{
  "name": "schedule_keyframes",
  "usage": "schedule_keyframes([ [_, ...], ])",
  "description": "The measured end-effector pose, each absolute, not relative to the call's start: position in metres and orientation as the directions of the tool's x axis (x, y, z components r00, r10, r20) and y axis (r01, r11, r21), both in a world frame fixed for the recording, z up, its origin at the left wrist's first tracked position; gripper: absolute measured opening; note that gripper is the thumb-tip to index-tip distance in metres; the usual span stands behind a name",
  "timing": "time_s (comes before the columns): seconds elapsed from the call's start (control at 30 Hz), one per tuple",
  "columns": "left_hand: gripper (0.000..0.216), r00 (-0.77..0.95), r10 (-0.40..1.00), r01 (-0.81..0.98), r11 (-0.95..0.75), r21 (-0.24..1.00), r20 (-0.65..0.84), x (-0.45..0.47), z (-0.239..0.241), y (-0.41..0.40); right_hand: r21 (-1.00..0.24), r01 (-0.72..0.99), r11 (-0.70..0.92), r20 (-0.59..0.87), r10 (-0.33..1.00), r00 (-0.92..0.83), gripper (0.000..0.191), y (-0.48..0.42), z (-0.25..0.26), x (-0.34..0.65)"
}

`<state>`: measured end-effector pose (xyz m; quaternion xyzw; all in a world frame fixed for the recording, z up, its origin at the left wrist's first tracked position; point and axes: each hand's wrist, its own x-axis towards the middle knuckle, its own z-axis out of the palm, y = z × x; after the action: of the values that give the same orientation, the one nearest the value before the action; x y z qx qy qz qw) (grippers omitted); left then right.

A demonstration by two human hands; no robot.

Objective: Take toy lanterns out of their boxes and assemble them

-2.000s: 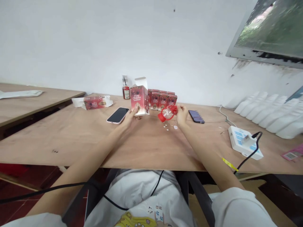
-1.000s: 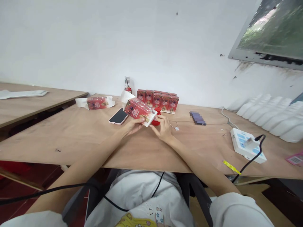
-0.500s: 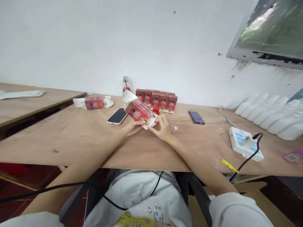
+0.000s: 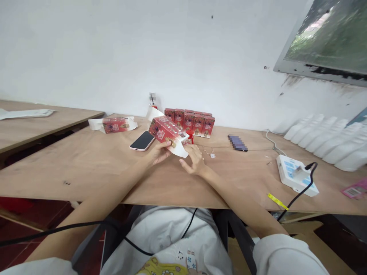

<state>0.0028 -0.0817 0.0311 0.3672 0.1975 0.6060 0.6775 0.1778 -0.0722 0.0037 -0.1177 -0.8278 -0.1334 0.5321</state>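
Note:
My left hand (image 4: 161,152) is closed on the lower end of a red printed carton (image 4: 168,130), which tilts up to the left above the table. White flaps stick out at both of the carton's ends. Beside the lower flap is my right hand (image 4: 194,160), its thumb apart from its fingers and nothing plainly held. Just beyond those fingers stands a small bottle with a red cap (image 4: 189,133), partly hidden by hand and carton. Whether the fingertips touch the bottle or the flap I cannot tell.
Several closed red cartons (image 4: 197,124) stand by the wall. Another flapped carton (image 4: 114,125) lies left, near a phone (image 4: 142,141). To the right are a dark phone-like item (image 4: 237,143), a power strip (image 4: 296,175) with a black cable, and several white bottles (image 4: 332,141).
My right hand has let go of the carton's lower end and moved slightly down, its thumb now apart. The lower flap hangs further out. The left hand keeps its hold.

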Motion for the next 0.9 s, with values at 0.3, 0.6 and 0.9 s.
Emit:
schedule_keyframes([
  [0.3,0.017,0.154,0.973,-0.682,-0.02,0.731,0.17,0.002,0.033,-0.081,0.231,0.465,0.855,0.933,-0.059,-0.355,0.044,-0.076,0.007,0.172],
  [0.6,0.028,0.195,0.965,-0.68,0.004,0.733,0.176,0.003,0.033,-0.083,0.226,0.507,0.832,0.941,-0.052,-0.333,0.065,-0.073,-0.008,0.166],
  [0.9,0.017,0.119,0.977,-0.691,-0.045,0.721,0.175,0.001,0.037,-0.08,0.191,0.567,0.801,0.893,0.099,-0.44,0.05,-0.065,-0.004,0.173],
])
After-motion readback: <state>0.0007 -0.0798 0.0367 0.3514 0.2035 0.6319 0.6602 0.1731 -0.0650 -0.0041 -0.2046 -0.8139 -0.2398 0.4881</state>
